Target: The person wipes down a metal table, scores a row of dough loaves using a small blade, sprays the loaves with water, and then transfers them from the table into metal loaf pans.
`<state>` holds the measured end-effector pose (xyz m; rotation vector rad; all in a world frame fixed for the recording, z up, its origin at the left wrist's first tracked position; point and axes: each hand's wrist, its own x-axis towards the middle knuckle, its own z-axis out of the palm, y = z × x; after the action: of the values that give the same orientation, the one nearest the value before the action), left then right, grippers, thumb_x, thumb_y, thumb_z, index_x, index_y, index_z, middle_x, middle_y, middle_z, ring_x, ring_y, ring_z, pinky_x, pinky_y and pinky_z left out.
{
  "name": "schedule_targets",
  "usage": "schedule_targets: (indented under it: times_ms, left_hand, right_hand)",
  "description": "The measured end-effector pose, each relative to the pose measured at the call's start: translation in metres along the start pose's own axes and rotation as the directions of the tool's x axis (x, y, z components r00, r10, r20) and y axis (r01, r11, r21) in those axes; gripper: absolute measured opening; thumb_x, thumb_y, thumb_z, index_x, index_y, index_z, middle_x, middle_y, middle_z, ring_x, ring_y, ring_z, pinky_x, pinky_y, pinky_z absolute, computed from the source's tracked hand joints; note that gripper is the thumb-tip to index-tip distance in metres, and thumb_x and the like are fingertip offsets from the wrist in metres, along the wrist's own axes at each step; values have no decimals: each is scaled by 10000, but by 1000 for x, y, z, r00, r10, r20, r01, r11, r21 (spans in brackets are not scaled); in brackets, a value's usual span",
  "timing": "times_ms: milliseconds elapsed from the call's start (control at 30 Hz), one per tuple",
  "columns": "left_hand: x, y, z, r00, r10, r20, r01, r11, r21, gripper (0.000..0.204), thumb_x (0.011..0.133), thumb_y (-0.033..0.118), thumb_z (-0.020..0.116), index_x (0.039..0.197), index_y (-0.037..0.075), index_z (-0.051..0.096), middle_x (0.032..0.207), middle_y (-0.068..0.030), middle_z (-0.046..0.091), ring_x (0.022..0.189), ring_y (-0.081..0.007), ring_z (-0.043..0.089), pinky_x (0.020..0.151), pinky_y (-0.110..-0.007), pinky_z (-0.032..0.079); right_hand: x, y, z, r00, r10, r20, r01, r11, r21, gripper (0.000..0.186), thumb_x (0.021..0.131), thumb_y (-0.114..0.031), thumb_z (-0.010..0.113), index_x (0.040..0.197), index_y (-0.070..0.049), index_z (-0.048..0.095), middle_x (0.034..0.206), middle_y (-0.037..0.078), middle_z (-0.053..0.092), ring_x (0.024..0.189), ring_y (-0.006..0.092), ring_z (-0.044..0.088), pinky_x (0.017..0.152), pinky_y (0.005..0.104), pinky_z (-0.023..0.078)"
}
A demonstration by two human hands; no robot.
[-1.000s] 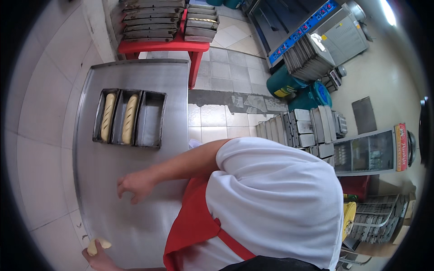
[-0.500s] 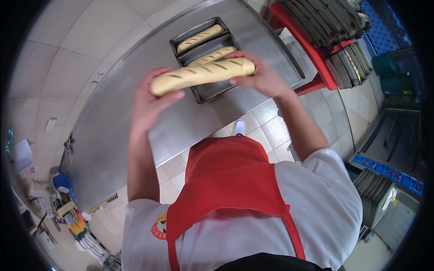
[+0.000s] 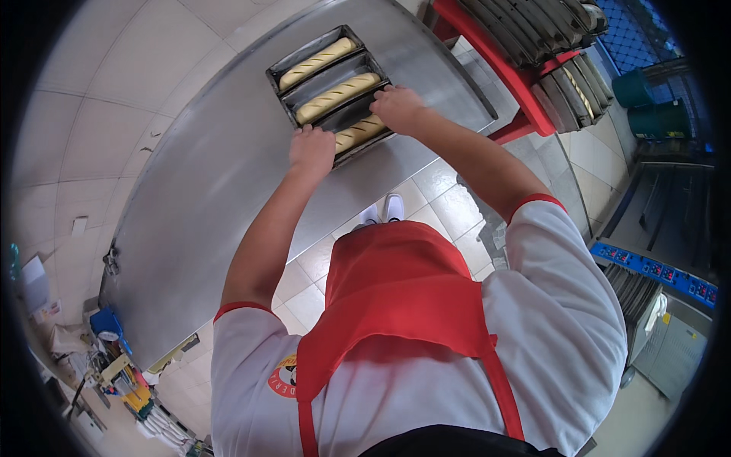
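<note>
A dark, joined loaf pan [image 3: 272, 76] with three long troughs lies on the steel table. Each trough holds one pale, slashed length of dough: the far dough loaf [image 3: 316, 62], the middle dough loaf [image 3: 337, 97] and the near dough loaf [image 3: 356, 134], which is partly covered by my hands. At the pan's left end, my left hand [image 3: 312, 151] has its fingers closed over the rim. My right hand [image 3: 397, 109] grips the opposite end, fingers curled over the edge. Both thumbs are hidden.
The steel table [image 3: 205, 167] curves around to the left. To the right stands a red rack [image 3: 499, 57] stacked with dark pans [image 3: 525, 34]. Farther right is an oven [image 3: 659, 213] with a blue control strip. Assorted tools and a blue item [image 3: 105, 324] crowd the lower left.
The dough loaf that both hands held up now rests in the near trough. My hands have moved down and taken the pan's two ends. The view has shifted slightly.
</note>
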<state>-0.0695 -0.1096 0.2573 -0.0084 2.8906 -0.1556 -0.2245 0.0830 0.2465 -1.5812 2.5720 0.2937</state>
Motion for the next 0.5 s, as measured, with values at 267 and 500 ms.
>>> schedule_targets:
  times_ms: [267, 500]
  left_hand:
    - [9, 6, -9, 994, 56, 99, -45, 993, -111, 220, 917, 49, 663, 1130, 17, 702, 1074, -216, 768, 1012, -359, 776, 845, -453, 629]
    - [7, 3, 5, 989, 129, 66, -122, 988, -93, 218, 946, 21, 623, 1155, -33, 651, 1069, -257, 764, 985, -401, 771, 863, -497, 630]
  right_hand:
    - [1, -10, -4, 994, 70, 84, -81, 988, 129, 190, 943, -137, 678, 1083, -97, 799, 1182, 93, 756, 1194, 292, 684, 1000, 391, 566]
    - [18, -21, -7, 963, 31, 268, -103, 960, 259, 248, 956, -109, 662, 1176, -73, 771, 1221, 127, 738, 1244, 300, 688, 1036, 432, 562]
